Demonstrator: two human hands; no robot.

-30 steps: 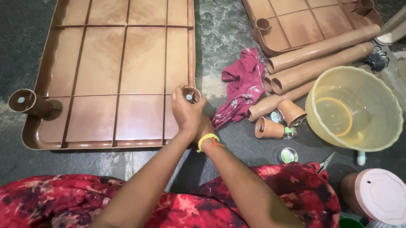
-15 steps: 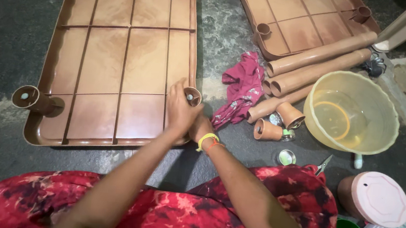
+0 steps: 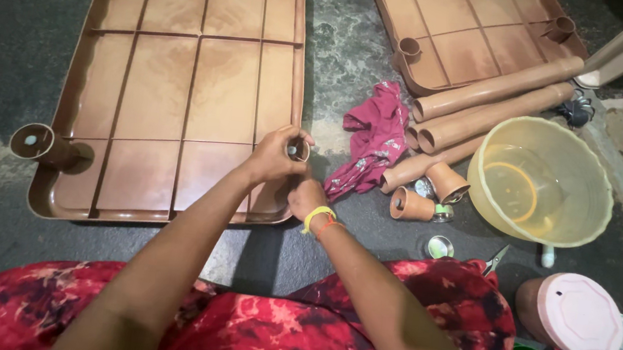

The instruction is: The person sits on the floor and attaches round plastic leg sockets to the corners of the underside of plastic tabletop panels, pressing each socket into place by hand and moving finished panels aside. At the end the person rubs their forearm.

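A brown plastic shelf panel [image 3: 183, 86] lies upside down on the floor in front of me. My left hand [image 3: 271, 160] grips the short round leg socket [image 3: 298, 149] at the panel's near right corner. Just below it, my right hand [image 3: 306, 197] is closed against the corner's side, with a yellow band on its wrist; whether it holds anything is hidden. Another socket [image 3: 44, 146] stands at the near left corner.
A second brown panel [image 3: 477, 31] lies at the back right, with brown tubes [image 3: 498, 90] and short brown caps [image 3: 431, 194] beside it. A pink cloth [image 3: 372, 139], a yellowish bowl [image 3: 543, 182], a pink-lidded jar [image 3: 576, 315] and small scissors [image 3: 495, 260] lie to the right.
Both hands stay at the panel's near right corner. My right hand has dropped a little lower beside the socket. The view shifted slightly.
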